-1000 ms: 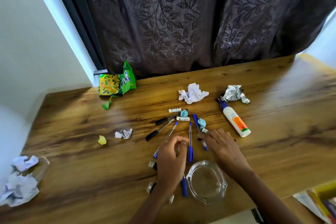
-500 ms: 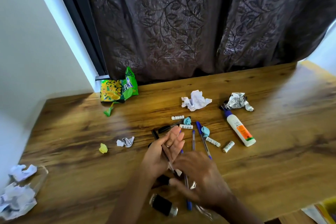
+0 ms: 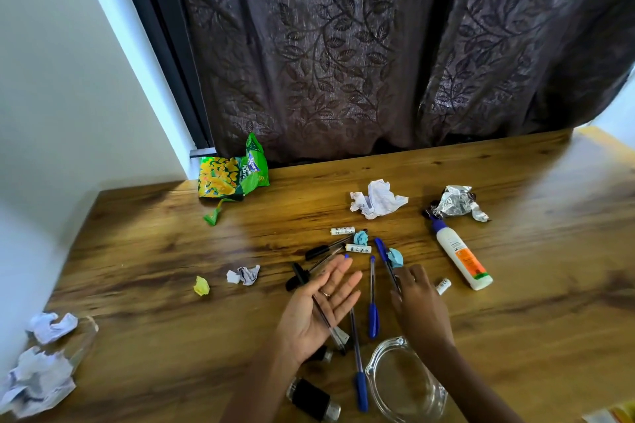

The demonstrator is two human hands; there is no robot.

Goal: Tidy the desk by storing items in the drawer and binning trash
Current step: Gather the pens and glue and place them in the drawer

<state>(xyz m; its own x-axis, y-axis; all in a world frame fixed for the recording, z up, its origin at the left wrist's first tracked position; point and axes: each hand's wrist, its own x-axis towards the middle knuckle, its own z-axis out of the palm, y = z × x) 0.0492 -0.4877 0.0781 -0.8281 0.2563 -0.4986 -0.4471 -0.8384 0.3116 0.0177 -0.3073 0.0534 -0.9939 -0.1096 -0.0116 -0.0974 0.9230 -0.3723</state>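
Observation:
My left hand lies palm up over the wooden desk, fingers straight, and a black pen rests across the palm. My right hand is palm down beside it, thumb and forefinger pinching the lower end of a blue pen. Two more blue pens lie between the hands. Further black pens, small white batteries and a glue bottle lie beyond.
Trash on the desk: crumpled white paper, foil, a green snack packet, a yellow wad, small paper, blue wads. A glass bowl and a black cylinder sit near me. Paper balls lie at left.
My right hand has left the black pen in my left palm and moved up and right to the blue pen. My left hand has opened flat, palm up.

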